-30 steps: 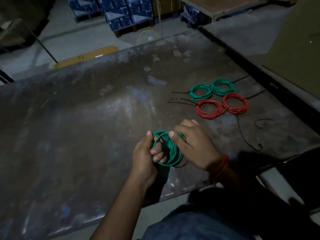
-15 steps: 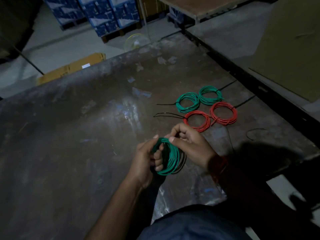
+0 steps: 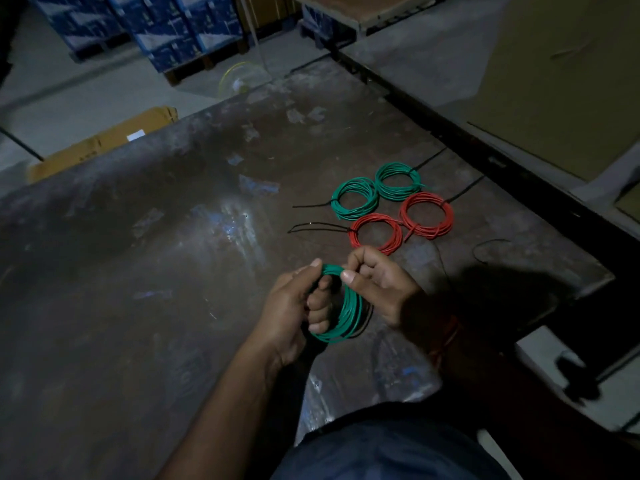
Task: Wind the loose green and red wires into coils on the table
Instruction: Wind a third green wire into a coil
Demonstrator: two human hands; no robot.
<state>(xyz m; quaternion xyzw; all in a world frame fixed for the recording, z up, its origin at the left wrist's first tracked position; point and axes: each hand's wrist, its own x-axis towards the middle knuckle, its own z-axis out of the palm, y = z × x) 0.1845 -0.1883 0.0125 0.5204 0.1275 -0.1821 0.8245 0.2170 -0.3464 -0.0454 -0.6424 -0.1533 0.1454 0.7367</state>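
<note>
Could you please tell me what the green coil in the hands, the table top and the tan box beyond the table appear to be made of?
Green coil: thin wire in smooth, slightly glossy sheathing, probably plastic; it bends into tight loops. Table top: hard, dark and worn, with dull sheen and scuffed patches; possibly metal or laminate, unclear. Tan box: matte brown with a white label, likely cardboard.

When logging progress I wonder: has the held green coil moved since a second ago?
Yes: the green coil moved right, closer to the nearest red coil.

held coil [image 3: 346, 313] between both hands, near edge | four coils [image 3: 391, 206] beyond-right on table [image 3: 138, 271] — boxes [image 3: 166, 26] behind
</note>
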